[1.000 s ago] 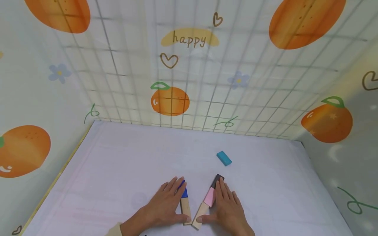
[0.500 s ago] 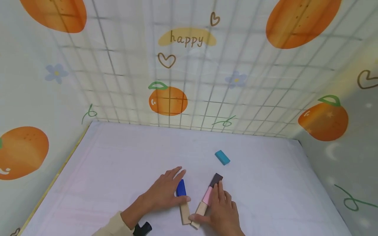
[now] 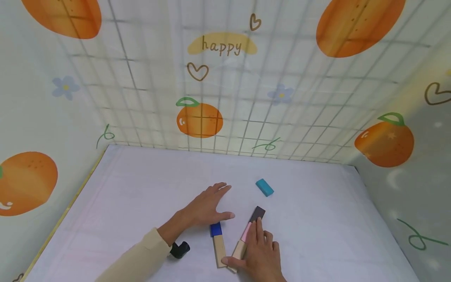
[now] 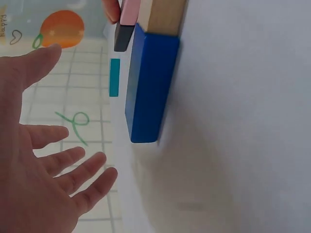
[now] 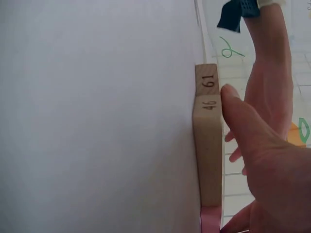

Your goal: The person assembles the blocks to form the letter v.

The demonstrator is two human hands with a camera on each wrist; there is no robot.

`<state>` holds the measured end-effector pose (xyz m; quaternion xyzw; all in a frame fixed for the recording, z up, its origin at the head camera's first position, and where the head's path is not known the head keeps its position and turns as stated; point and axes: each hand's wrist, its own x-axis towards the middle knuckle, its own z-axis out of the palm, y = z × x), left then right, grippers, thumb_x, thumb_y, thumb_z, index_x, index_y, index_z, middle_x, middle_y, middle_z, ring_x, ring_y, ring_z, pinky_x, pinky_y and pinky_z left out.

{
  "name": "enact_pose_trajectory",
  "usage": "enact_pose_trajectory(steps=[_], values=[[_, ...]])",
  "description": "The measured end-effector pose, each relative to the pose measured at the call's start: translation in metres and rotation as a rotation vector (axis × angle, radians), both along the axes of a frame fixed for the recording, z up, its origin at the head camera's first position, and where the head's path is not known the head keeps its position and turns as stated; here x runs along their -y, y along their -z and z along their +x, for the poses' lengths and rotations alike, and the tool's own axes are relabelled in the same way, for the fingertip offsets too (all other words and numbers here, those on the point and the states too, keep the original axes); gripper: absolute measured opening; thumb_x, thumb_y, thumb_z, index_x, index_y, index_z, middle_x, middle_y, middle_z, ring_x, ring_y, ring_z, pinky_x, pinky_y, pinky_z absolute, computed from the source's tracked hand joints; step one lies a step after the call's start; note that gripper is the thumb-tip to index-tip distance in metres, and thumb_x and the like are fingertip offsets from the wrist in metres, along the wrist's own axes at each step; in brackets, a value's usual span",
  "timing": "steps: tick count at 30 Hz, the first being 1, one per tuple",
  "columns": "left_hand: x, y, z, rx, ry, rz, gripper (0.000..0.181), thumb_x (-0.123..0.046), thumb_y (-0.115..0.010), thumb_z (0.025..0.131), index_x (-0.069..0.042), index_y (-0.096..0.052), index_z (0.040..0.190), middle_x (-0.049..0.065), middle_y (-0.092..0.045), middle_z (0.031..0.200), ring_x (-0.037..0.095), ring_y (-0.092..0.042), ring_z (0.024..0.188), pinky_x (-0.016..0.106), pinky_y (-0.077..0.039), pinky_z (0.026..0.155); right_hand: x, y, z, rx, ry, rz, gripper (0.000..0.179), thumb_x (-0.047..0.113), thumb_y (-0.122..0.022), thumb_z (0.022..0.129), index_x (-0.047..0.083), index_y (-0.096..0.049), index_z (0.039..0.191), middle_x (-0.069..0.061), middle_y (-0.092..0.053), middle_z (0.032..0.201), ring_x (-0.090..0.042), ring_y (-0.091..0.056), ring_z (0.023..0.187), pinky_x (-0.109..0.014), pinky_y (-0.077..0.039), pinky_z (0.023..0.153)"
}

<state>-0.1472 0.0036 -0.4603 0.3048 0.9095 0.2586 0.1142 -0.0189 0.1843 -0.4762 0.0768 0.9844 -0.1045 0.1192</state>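
Note:
In the head view, two rows of wooden blocks lie on the table in a V. The left row has a blue block (image 3: 216,230) beyond a plain wood block (image 3: 220,251). The right row runs from a plain block (image 3: 238,249) through a pink block (image 3: 245,232) to a black block (image 3: 257,214). My left hand (image 3: 207,205), fingers spread, hovers past the blue block, holding nothing. My right hand (image 3: 262,250) rests along the right row, fingertips at the black block, thumb by the near ends. The right wrist view shows end faces marked 46 (image 5: 209,106) and 61 (image 5: 207,81).
A teal block (image 3: 264,187) lies apart, farther back on the white table (image 3: 158,176). Fabric walls with printed oranges (image 3: 199,120) enclose the back and both sides. A black device (image 3: 180,250) shows beneath the left wrist.
My left hand has left the left row and moved forward and slightly right, uncovering the blue block. The right hand has stayed at its row, fingers shifted slightly. The blocks look unmoved.

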Motion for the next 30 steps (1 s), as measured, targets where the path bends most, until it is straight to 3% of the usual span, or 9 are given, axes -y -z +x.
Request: enact_pose_trajectory(steps=[6,14,19,30], values=[[-0.018,-0.002,-0.014,-0.004,-0.012,0.006,0.085,-0.060,-0.065,0.091,-0.022,-0.031,0.160,0.004,-0.031,0.163,0.025,-0.033,0.147,0.048,-0.036,0.113,0.000,-0.001,-0.001,0.023,0.003,0.001,0.155,0.095,-0.064,0.044,-0.009,-0.029,0.153,-0.031,-0.020,0.161,-0.049,-0.040,0.127,-0.067,-0.036,0.098],[-0.038,-0.004,-0.023,-0.057,-0.058,-0.034,0.085,-0.061,-0.065,0.090,-0.021,-0.034,0.159,0.005,-0.037,0.161,0.027,-0.038,0.145,0.052,-0.034,0.114,0.000,0.000,-0.001,0.043,-0.008,0.014,0.151,0.093,-0.068,0.047,-0.009,-0.032,0.152,-0.031,-0.022,0.160,-0.050,-0.040,0.126,-0.068,-0.036,0.098],[-0.048,-0.004,-0.029,-0.035,-0.061,-0.025,0.085,-0.060,-0.065,0.090,-0.021,-0.034,0.159,0.005,-0.036,0.161,0.026,-0.036,0.146,0.052,-0.033,0.115,0.000,0.000,-0.001,0.037,-0.009,0.016,0.151,0.093,-0.068,0.047,-0.009,-0.033,0.152,-0.030,-0.022,0.161,-0.050,-0.040,0.127,-0.068,-0.036,0.099],[-0.065,0.004,-0.049,-0.045,-0.086,-0.067,0.082,-0.062,-0.063,0.091,-0.018,-0.039,0.156,0.005,-0.042,0.158,0.025,-0.041,0.142,0.049,-0.035,0.113,0.000,0.002,-0.001,0.045,0.016,-0.015,0.157,0.095,-0.066,0.041,-0.007,-0.028,0.155,-0.030,-0.019,0.162,-0.050,-0.038,0.129,-0.068,-0.034,0.101]])
